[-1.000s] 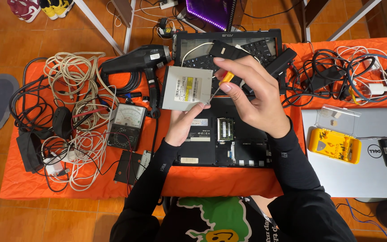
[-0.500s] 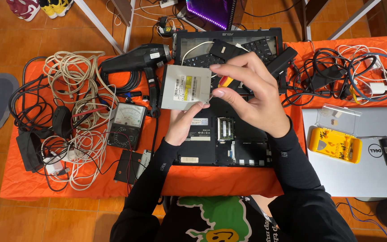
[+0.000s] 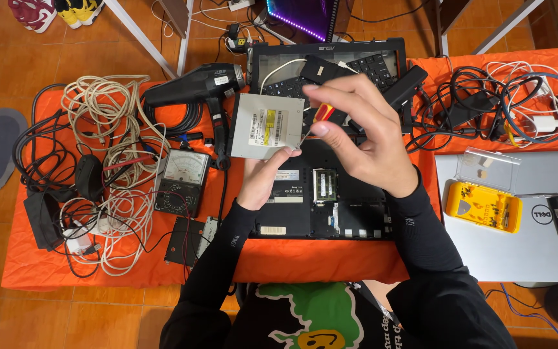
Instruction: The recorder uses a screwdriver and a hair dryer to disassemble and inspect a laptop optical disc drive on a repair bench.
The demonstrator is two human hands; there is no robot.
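Screwdriver (image 3: 323, 117) dropped to the drive (image 3: 267, 126) edge, both hands' fingers still pinching

silver drive (image 3: 267, 126), red-yellow screwdriver (image 3: 323, 113), orange cloth (image 3: 130, 265)

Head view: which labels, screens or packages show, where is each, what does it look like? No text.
Optical drive, in the left hand: grey slab with a white and yellow sticker.
Laptop base, table centre: black, small white stickers.
Multimeter, left of the base: black, pale dial face.
Yellow case, on the silver laptop: clear lid open.
Screen, top edge: purple-lit rim.
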